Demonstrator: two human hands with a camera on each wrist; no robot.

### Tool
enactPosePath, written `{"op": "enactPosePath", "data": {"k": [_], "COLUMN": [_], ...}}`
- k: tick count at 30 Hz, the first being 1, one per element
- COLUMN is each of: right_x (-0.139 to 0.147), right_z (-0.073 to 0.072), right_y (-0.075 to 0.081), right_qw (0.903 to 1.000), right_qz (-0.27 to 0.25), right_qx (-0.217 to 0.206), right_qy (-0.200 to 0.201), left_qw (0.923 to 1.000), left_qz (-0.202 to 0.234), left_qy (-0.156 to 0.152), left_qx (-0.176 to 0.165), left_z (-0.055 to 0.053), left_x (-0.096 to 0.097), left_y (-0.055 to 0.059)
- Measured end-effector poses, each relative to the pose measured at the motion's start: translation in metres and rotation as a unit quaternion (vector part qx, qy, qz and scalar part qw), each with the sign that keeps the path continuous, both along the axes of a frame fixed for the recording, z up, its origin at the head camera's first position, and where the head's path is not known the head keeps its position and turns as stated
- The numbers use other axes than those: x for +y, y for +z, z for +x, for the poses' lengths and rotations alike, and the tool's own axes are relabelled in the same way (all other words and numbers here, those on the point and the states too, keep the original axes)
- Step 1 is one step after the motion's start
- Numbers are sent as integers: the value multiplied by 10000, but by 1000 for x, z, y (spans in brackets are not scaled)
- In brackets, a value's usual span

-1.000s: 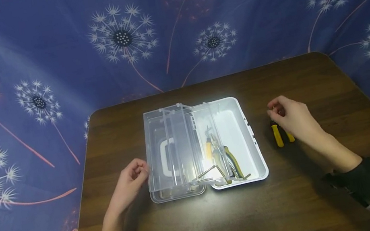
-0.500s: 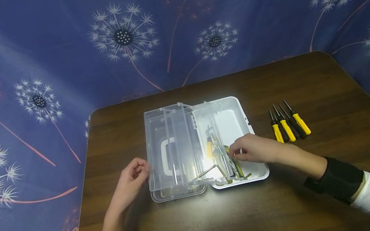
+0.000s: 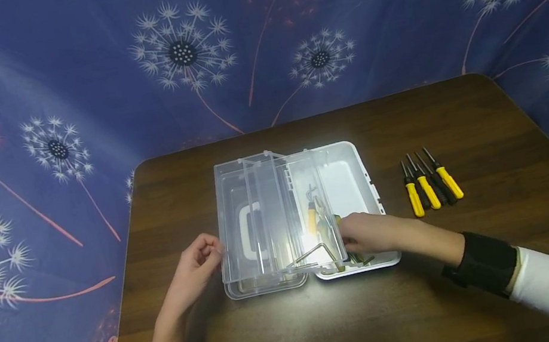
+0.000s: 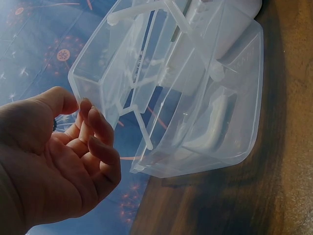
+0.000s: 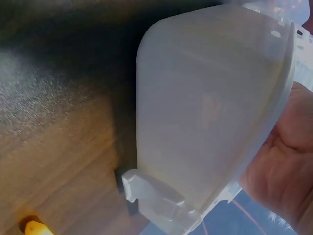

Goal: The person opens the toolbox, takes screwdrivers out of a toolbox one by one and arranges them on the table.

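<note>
A hinged toolbox stands unfolded on the table, with a white base [image 3: 345, 174] at right and clear plastic trays [image 3: 268, 214] spread over its left part. My left hand [image 3: 199, 260] pinches the left edge of the clear tray; in the left wrist view the thumb and fingertips meet at the tray's corner [image 4: 90, 88]. My right hand [image 3: 369, 231] reaches down inside the white base, its fingers hidden among the tools. Pliers [image 3: 321, 211] and a hex key [image 3: 322, 246] show through the clear plastic. In the right wrist view the box wall [image 5: 210, 107] hides the fingertips.
Several screwdrivers with yellow or black handles [image 3: 428, 192] lie side by side right of the box. A clear lid with a white handle [image 3: 245, 233] lies beneath the trays at left. Patterned blue cloth [image 3: 254, 47] hangs behind the wooden table [image 3: 302, 336].
My right hand has left the screwdrivers at right, where all of them now show, and moved left and down into the white base. The left hand stays at the tray's edge.
</note>
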State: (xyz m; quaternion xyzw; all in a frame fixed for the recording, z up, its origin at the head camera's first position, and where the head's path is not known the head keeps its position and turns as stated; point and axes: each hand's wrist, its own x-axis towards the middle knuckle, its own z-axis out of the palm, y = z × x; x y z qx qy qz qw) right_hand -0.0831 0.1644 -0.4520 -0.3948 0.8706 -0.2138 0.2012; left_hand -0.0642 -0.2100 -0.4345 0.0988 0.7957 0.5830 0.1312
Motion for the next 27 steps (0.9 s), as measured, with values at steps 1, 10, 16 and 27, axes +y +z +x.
{"op": "enactPosePath", "data": {"k": [1,10,16,27], "right_x": [-1,-1,3,18], "right_z": [0,-1,-2,-7], "right_y": [-1,-1,4,30], "right_qw": [10000,9996,9988,9816], "right_qz": [17,262,198,202], "right_qx": [28,-109,-215,-308], "right_qy": [16,-83,-399,-1875], "left_qw": [10000,9999,9997,9997], "left_qz": [6,-22,14,-86], "left_qy": [11,-58,-157,-88], "left_qx": [6,118,185,232], "left_z": [0,-1,-2,-2], "left_x": [0,1,1,0], "left_y": [0,-1,0,-1]}}
